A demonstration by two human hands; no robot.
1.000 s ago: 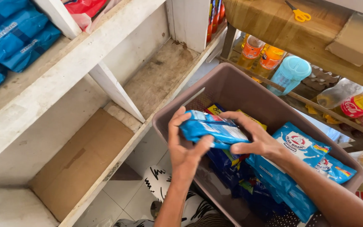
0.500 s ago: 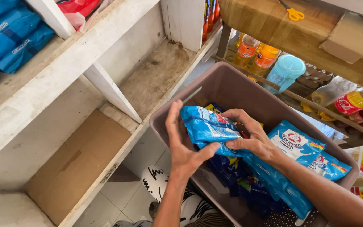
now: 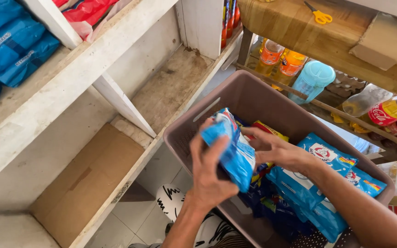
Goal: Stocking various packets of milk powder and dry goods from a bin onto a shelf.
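Note:
Both my hands hold one blue packet [image 3: 236,151] over a brown plastic basket [image 3: 253,98]. My left hand [image 3: 207,172] grips its near side, thumb and fingers wrapped round it. My right hand [image 3: 276,149] holds the far side from the right, forearm crossing the basket. The packet is turned nearly edge-on, tilted upright. Inside the basket lie more blue packets [image 3: 318,183] and a yellow packet [image 3: 267,130] just behind the held one.
A white wooden shelf unit [image 3: 65,92] stands to the left, with blue packets [image 3: 12,43] on its upper shelf and a cardboard sheet [image 3: 83,179] on the lower one. Bottles [image 3: 281,62], a blue jar [image 3: 312,80] and yellow scissors [image 3: 319,16] sit at the right.
The packet has been lifted a little and turned from lying flat to nearly edge-on. My left hand has closed further round it.

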